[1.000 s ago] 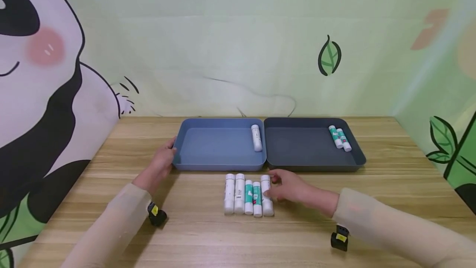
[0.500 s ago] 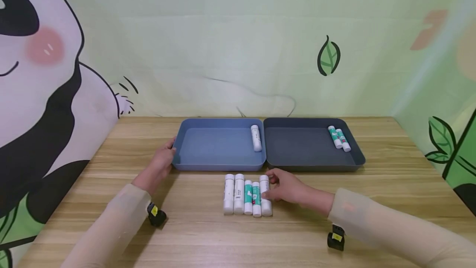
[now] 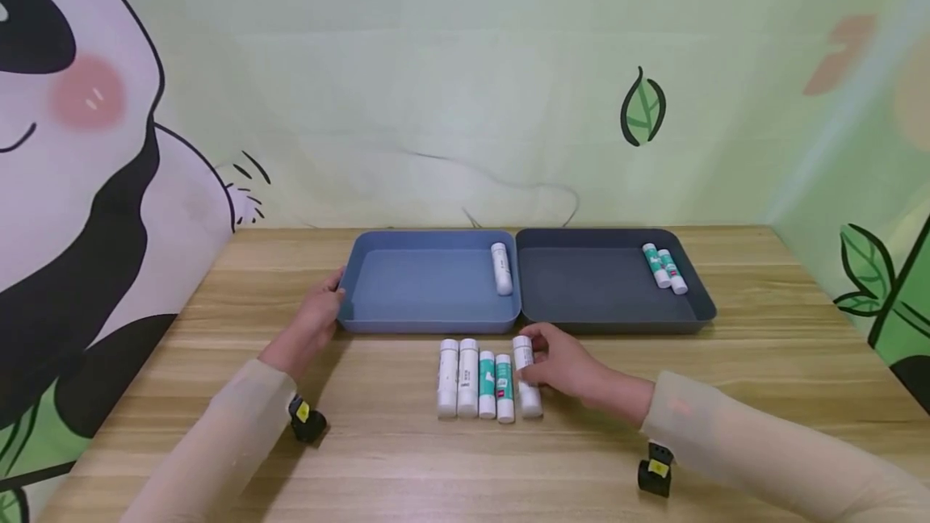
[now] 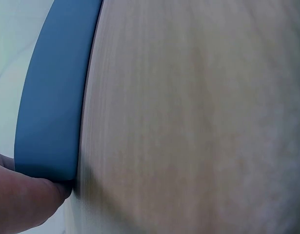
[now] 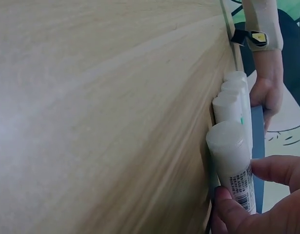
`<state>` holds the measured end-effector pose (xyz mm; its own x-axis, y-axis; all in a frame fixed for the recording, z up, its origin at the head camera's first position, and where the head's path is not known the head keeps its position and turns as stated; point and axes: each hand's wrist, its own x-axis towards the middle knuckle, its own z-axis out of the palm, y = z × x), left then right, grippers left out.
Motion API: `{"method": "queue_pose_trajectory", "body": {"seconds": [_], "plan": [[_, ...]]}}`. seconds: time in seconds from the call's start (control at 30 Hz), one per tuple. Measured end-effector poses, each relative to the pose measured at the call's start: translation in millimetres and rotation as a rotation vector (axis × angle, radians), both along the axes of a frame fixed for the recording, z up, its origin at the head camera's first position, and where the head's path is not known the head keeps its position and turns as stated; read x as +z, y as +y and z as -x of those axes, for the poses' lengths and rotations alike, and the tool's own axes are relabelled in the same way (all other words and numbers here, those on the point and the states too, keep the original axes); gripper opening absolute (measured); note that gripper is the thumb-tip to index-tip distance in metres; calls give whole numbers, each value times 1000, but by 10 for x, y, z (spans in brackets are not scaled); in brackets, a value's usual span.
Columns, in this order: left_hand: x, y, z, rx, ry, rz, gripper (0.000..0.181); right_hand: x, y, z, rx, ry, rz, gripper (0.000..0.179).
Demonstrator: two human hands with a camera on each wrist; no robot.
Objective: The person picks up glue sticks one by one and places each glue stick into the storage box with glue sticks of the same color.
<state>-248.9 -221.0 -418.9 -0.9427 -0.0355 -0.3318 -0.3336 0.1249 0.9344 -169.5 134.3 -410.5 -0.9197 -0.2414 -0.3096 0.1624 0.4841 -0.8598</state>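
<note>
My left hand (image 3: 320, 313) grips the left end of the blue tray (image 3: 429, 327). In the left wrist view one finger (image 4: 28, 200) presses low on the tray's end, and another shows at the rim. My right hand (image 3: 563, 361) pinches a white glue stick (image 3: 529, 394) between thumb and fingers, its base tilted slightly outward. Left of it lie two white glue sticks (image 3: 448, 378) and two shorter green-labelled glue sticks (image 3: 487, 384) in a row. The right wrist view shows a barcode on the pinched glue stick (image 5: 230, 146).
A dark grey tray (image 3: 617, 328) stands against the blue one's right side, with two green-labelled glue sticks (image 3: 655, 265) at its right end. One white glue stick (image 3: 501, 269) lies in the blue tray. Behind the wooden table (image 3: 407, 466) hangs a printed backdrop (image 3: 327, 87).
My right hand has closed on the rightmost white glue stick and shifted it slightly right, opening a gap beside the green-labelled ones. The left hand stays at the blue tray.
</note>
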Motion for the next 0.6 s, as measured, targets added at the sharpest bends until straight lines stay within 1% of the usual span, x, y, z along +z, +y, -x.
{"method": "queue_pose_trajectory", "body": {"seconds": [0.13,0.23,0.33,0.47,0.6], "plan": [[-6,-1,-4,3,-5,1,57,17,30,8,-10,-27,10,62],[-13,2,-5,5,3,-4,56,37,58,14,-9,-32,10,62],[-15,4,-4,5,6,-7,57,94,85,21,-6,-39,25,61],[-9,3,-4,8,3,-7,57,281,121,49,4,-53,39,61],[4,7,-4,7,5,-10,57,505,155,129,25,-55,41,63]]}}
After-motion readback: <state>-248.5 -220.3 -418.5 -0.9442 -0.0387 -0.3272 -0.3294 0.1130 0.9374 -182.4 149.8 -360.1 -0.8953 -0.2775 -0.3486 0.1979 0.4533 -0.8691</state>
